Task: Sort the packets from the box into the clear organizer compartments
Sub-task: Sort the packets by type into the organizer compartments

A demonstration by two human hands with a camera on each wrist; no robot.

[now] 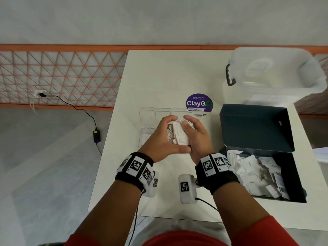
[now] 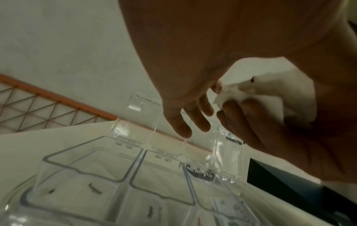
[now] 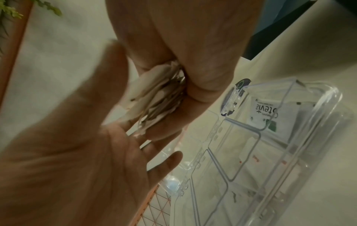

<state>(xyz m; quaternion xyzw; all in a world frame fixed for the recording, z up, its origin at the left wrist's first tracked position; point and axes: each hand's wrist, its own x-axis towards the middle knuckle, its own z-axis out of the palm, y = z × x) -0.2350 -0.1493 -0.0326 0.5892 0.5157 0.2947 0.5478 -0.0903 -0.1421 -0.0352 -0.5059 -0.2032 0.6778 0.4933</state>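
Observation:
Above the clear organizer my right hand grips a stack of white packets. My left hand cups the stack's left side, its straight fingers against the packet edges. The left wrist view shows those fingers holding nothing, and the right hand wrapped round the packets. The organizer's lids stand open. One compartment is labelled Sugar; another holds a Stevia packet. The dark box at right holds several packets.
A translucent lidded bin stands at the table's back right, behind the box's raised lid. A purple round sticker lies beyond the organizer. The table's left edge drops to the floor, where a power adapter lies.

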